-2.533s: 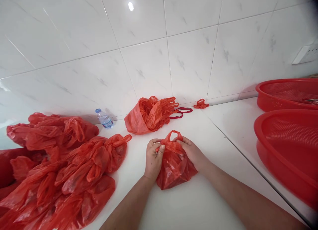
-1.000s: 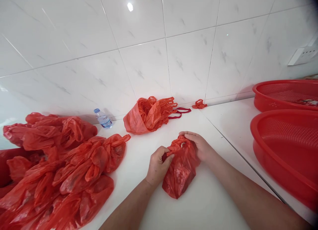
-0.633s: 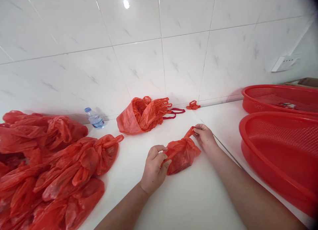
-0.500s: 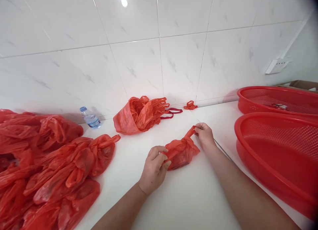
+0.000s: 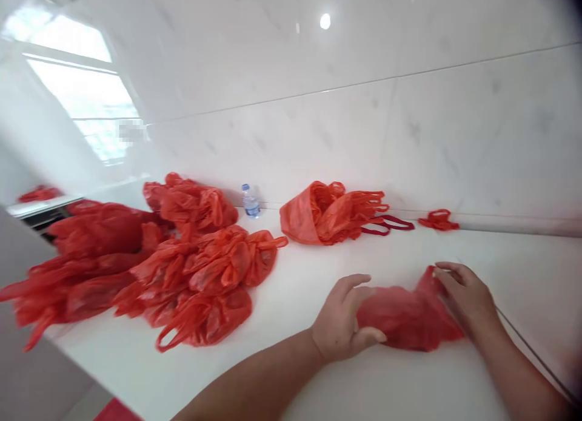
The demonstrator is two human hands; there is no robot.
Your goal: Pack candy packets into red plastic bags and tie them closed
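A red plastic bag [image 5: 404, 321], tied at its neck, rests on the white table between my hands, slightly blurred. My right hand [image 5: 466, 290] pinches the bag's gathered top end. At the bag's left end is my left hand [image 5: 343, 321], its fingers and thumb spread apart around that side; whether it touches the plastic I cannot tell. What lies inside the bag is not clear through the film.
Several tied red bags [image 5: 195, 281] are heaped on the left of the white table [image 5: 291, 299]. Along the tiled wall stand a water bottle [image 5: 250, 202], a bundle of red bags [image 5: 327, 215] with dark red handles, and a small red plastic scrap [image 5: 439, 220].
My view has swung left, so the window and whole heap show and the red baskets are out of sight. My left hand has opened from its pinch on the bag; my right still holds it.
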